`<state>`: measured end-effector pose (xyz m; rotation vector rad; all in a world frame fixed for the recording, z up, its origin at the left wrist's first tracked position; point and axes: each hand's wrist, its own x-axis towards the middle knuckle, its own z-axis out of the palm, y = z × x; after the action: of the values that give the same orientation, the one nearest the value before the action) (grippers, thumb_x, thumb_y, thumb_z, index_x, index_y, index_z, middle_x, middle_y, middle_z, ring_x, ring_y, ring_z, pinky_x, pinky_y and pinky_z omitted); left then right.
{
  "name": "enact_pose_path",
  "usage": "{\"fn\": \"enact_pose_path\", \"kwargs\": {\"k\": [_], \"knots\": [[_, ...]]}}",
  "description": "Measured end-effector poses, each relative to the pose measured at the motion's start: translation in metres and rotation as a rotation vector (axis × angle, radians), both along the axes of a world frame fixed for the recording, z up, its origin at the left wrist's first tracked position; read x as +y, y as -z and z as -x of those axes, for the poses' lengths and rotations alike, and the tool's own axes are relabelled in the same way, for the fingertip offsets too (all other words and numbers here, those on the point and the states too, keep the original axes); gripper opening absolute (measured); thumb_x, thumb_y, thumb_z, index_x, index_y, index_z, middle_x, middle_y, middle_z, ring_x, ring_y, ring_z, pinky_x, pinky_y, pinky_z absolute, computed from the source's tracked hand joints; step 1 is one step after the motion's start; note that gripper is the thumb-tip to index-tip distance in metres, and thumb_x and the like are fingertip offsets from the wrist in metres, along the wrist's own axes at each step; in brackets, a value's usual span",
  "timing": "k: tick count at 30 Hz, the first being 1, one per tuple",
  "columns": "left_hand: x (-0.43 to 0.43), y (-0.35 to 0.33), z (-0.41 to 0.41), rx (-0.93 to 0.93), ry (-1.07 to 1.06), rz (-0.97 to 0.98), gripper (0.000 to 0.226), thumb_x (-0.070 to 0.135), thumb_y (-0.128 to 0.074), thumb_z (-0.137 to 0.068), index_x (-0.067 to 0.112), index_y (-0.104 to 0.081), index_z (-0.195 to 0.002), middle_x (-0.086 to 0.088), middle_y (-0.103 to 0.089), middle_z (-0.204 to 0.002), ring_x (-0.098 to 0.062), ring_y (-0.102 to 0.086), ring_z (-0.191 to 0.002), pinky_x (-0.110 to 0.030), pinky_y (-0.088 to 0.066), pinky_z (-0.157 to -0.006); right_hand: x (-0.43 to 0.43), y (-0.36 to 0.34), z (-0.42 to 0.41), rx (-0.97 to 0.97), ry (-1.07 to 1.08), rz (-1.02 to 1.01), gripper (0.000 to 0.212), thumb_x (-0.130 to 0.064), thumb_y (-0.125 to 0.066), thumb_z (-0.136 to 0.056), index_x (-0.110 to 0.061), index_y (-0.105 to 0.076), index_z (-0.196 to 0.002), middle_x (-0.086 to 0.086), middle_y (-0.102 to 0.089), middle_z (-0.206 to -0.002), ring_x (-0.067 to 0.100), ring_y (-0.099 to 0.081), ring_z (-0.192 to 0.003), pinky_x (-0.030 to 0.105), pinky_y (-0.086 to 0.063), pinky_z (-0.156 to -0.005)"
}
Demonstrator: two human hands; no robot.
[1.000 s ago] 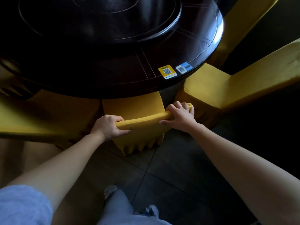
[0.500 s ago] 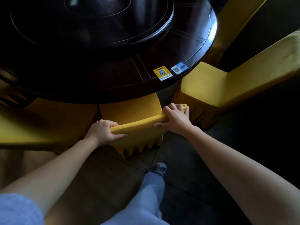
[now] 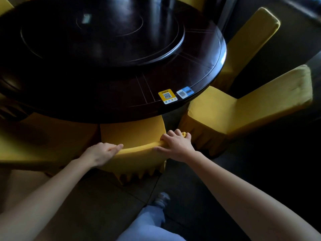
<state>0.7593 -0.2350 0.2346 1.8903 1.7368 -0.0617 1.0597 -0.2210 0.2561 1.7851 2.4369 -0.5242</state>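
The yellow-covered chair [image 3: 137,159] stands pushed in at the near edge of the round dark table [image 3: 107,103], its seat front hidden under the rim. The right hand [image 3: 176,146] curls over the right end of its top rail; the left hand [image 3: 99,153] lies nearly flat, fingertips touching the left end. Two QR-code stickers sit on the table, one yellow [image 3: 167,96], one blue and white [image 3: 185,92]; their small print is unreadable. Three more yellow chairs show: one left [image 3: 26,138], cut off, two right [image 3: 243,108] [image 3: 250,40]
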Motion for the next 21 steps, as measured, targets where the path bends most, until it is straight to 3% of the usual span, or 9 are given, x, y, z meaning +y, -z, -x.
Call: {"fn": "enact_pose_path", "kwargs": {"k": [5, 7, 10, 14, 21], "knots": [[0.029, -0.017, -0.088, -0.091, 0.212, 0.136, 0.088, 0.082, -0.003, -0.07, 0.037, -0.047, -0.132, 0.0, -0.056, -0.131, -0.016, -0.053, -0.111, -0.031, -0.043, -0.084, 0.014, -0.004, -0.024, 0.089, 0.05, -0.014, 0.04, -0.055, -0.028, -0.095, -0.033, -0.055, -0.115, -0.006, -0.055, -0.12, 0.019, -0.042, -0.115, 0.043, -0.03, -0.091], [0.046, -0.023, -0.129, -0.147, 0.317, 0.122, 0.079, 0.079, -0.007, -0.075, 0.043, -0.032, -0.14, 0.004, -0.04, -0.147, -0.017, -0.042, -0.128, -0.037, -0.038, -0.099, 0.017, -0.003, -0.041, 0.106, 0.074, -0.016, 0.044, -0.054, -0.028, -0.096, -0.032, -0.048, -0.129, -0.005, -0.048, -0.136, 0.02, -0.034, -0.129, 0.043, -0.029, -0.101], [0.072, -0.033, -0.185, -0.236, 0.448, -0.032, 0.074, 0.075, -0.013, -0.081, 0.041, -0.007, -0.146, 0.011, -0.012, -0.157, -0.009, -0.014, -0.143, -0.043, -0.013, -0.115, 0.022, -0.004, -0.08, 0.095, 0.179, -0.047, 0.055, -0.053, -0.027, -0.097, -0.029, -0.027, -0.146, -0.003, -0.022, -0.156, 0.02, -0.008, -0.145, 0.045, -0.009, -0.117], [0.108, -0.045, -0.252, -0.259, 0.552, -0.223, 0.072, 0.065, -0.019, -0.087, 0.034, 0.003, -0.148, 0.012, 0.005, -0.157, -0.007, 0.007, -0.143, -0.041, 0.004, -0.115, 0.029, -0.015, -0.138, 0.035, 0.338, -0.131, 0.063, -0.056, -0.024, -0.096, -0.029, -0.007, -0.15, -0.003, 0.002, -0.16, 0.018, 0.013, -0.145, 0.046, 0.004, -0.116], [0.127, -0.06, -0.363, -0.246, 0.765, -0.31, 0.076, 0.069, -0.011, -0.082, 0.035, 0.009, -0.146, 0.011, 0.018, -0.155, -0.009, 0.022, -0.14, -0.043, 0.014, -0.113, 0.008, -0.031, -0.219, 0.017, 0.642, -0.242, 0.066, -0.061, -0.019, -0.094, -0.031, 0.0, -0.15, -0.005, 0.009, -0.159, 0.013, 0.022, -0.141, 0.045, 0.009, -0.113]]}}
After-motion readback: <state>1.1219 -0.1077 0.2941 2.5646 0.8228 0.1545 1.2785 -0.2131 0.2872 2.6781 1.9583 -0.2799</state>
